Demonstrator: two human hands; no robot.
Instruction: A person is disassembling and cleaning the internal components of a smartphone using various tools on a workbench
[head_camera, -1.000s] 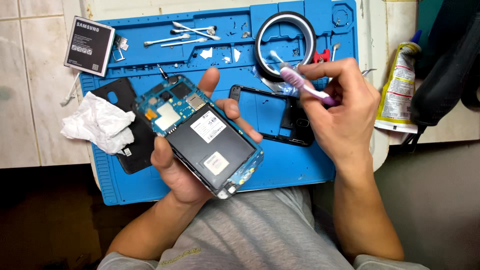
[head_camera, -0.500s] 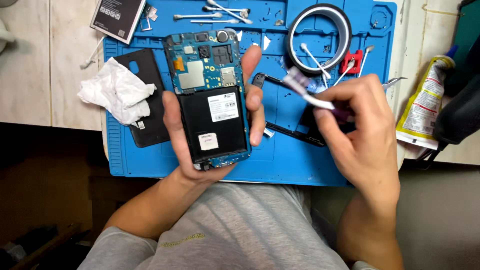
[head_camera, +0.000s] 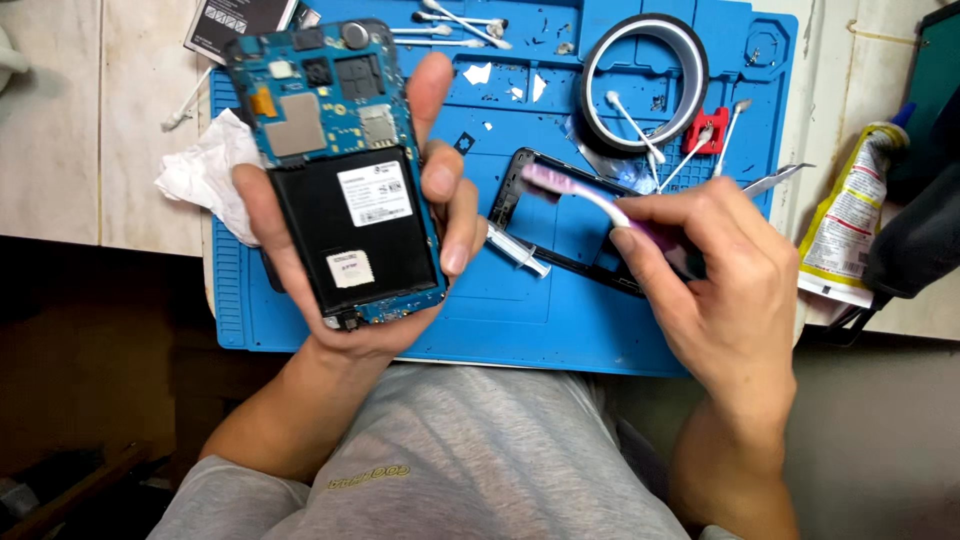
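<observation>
Raised higher toward the camera than half a second earlier, the opened smartphone with its blue circuit board and black battery bay exposed (head_camera: 345, 175) sits back-up in the left hand (head_camera: 350, 230), fingers wrapped round both long edges. Closed around a pink-and-white toothbrush (head_camera: 600, 208), the right hand (head_camera: 720, 290) points the bristles at the phone, just short of its edge. Beneath them lies a blue silicone repair mat (head_camera: 520, 320) carrying the detached black plastic mid-frame (head_camera: 560, 215), a roll of tape (head_camera: 645, 85), cotton swabs (head_camera: 460, 25) and a crumpled white tissue (head_camera: 205, 175). Disassembly looks finished; brushing appears under way, with reassembly still ahead.
</observation>
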